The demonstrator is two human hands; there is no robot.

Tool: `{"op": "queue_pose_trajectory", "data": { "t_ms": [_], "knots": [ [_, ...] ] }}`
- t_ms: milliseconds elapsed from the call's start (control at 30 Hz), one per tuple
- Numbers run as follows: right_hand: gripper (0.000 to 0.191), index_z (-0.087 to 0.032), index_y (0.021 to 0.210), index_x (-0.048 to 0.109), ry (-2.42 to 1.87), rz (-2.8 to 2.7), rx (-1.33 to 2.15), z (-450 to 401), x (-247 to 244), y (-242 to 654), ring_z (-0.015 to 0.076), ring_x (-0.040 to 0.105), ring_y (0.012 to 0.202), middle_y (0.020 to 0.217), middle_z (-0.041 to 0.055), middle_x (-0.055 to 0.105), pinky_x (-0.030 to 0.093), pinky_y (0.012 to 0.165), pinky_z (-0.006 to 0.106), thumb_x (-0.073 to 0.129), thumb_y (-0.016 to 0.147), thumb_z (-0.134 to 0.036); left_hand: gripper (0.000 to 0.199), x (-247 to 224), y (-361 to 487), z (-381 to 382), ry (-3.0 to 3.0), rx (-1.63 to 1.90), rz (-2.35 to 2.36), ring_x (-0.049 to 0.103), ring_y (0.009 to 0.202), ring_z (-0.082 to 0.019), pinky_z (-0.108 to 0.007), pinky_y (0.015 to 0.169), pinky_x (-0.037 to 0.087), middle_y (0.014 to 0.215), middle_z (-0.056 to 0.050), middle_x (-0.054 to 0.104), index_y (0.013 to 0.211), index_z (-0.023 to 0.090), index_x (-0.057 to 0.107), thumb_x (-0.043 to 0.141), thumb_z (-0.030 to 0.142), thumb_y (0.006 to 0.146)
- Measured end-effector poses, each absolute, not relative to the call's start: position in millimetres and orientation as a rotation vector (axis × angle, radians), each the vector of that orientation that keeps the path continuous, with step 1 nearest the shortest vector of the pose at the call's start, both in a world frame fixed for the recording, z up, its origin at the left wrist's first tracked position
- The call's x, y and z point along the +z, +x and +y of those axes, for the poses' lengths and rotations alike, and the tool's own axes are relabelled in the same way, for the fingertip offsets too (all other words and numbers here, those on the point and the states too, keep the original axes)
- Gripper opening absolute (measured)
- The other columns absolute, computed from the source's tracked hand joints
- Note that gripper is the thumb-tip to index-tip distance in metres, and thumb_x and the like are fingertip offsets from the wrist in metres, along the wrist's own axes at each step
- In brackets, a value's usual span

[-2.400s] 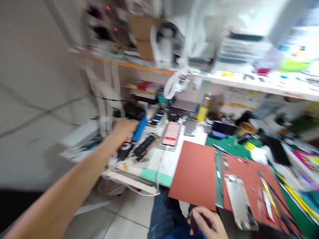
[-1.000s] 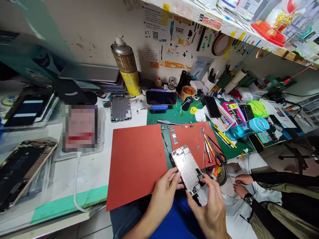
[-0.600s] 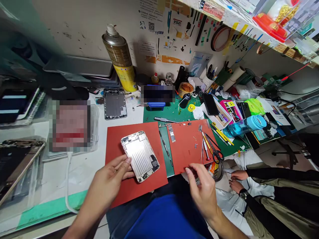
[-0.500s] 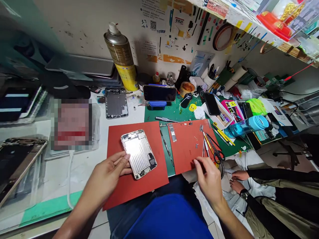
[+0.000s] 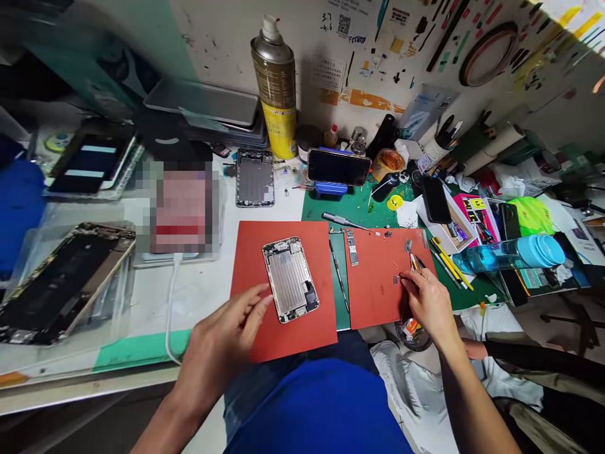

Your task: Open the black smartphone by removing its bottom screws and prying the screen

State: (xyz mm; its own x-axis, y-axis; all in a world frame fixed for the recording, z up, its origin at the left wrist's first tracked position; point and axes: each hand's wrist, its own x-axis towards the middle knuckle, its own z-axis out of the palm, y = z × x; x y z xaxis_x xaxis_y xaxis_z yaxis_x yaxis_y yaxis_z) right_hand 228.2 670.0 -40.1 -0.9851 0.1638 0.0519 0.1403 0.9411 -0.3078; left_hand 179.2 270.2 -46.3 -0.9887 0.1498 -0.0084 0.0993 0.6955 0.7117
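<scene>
Across the bench before my camera, two smooth, matte red sheets (image 5: 246,252) lay beside a green mat (image 5: 340,208). On the left sheet rested a phone frame (image 5: 288,284), slightly askew, round-cornered, with pale rims, a ribbed bare-metal inside and a dark part at its four o'clock.

Measured from that frame, my left hand (image 5: 222,340) hung between seven and eight o'clock, fingers loosely parted by its edge; I couldn't tell whether they touched. At three o'clock my right hand (image 5: 430,302) pinched its fingertips together, partly hiding some slim tools (image 5: 414,261); I couldn't tell whether it gripped one.

A narrow circuit board (image 5: 352,247) lay at two o'clock, a yellow-based spray can (image 5: 276,94) stood at twelve, and a translucent blue bottle (image 5: 510,252) lay well off toward three.
</scene>
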Motion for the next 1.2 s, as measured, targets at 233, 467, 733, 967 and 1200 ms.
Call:
{"op": "queue_pose_trajectory", "data": {
  "t_ms": [233,467,733,967,1200],
  "knots": [
    [0.025,-0.022,0.109,0.072,-0.076,-3.123,0.485,683,-37,220,0.0251,0.071,0.095,0.103,0.0086,0.071,0.051,0.082,0.036,0.048,0.109,-0.028,0.033,-67,195,266,0.933,1.076,2.971,0.078,0.094,-0.022,-0.031,0.085,0.062,0.111,-0.005,0.079,0.138,0.025,0.066,0.063,0.04,0.108],
    [0.028,-0.024,0.099,0.068,0.101,-3.142,0.537,698,-40,217,0.0274,0.07,0.095,0.098,0.0104,0.071,0.052,0.084,0.039,0.045,0.111,-0.036,0.037,-66,192,271,0.999,0.941,2.983,0.074,0.105,-0.024,-0.039,0.093,0.062,0.119,-0.009,0.072,0.14,0.024,0.063,0.065,0.04,0.108],
    [0.026,-0.023,0.105,0.067,0.223,-3.092,0.563,680,-39,217,0.0276,0.068,0.092,0.097,0.0105,0.07,0.052,0.083,0.041,0.046,0.112,-0.036,0.032,-60,193,272,0.966,0.974,2.95,0.071,0.103,-0.023,-0.038,0.091,0.06,0.119,-0.009,0.071,0.138,0.02,0.061,0.061,0.035,0.11],
    [0.027,-0.023,0.11,0.073,0.257,-3.177,0.466,652,-33,207,0.0239,0.069,0.096,0.101,0.0082,0.071,0.054,0.086,0.035,0.046,0.11,-0.021,0.035,-76,195,263,1.245,0.988,2.982,0.072,0.117,-0.026,-0.043,0.103,0.056,0.134,-0.007,0.074,0.143,0.028,0.063,0.057,0.018,0.109],
    [0.025,-0.019,0.108,0.073,-0.156,-3.12,0.253,671,-33,192,0.0252,0.069,0.089,0.098,0.0096,0.069,0.049,0.077,0.034,0.049,0.109,-0.024,0.047,-91,196,253,1.346,0.978,2.951,0.069,0.129,-0.027,-0.045,0.107,0.054,0.143,-0.002,0.072,0.143,0.037,0.065,0.053,0.01,0.107]
  ]
}}
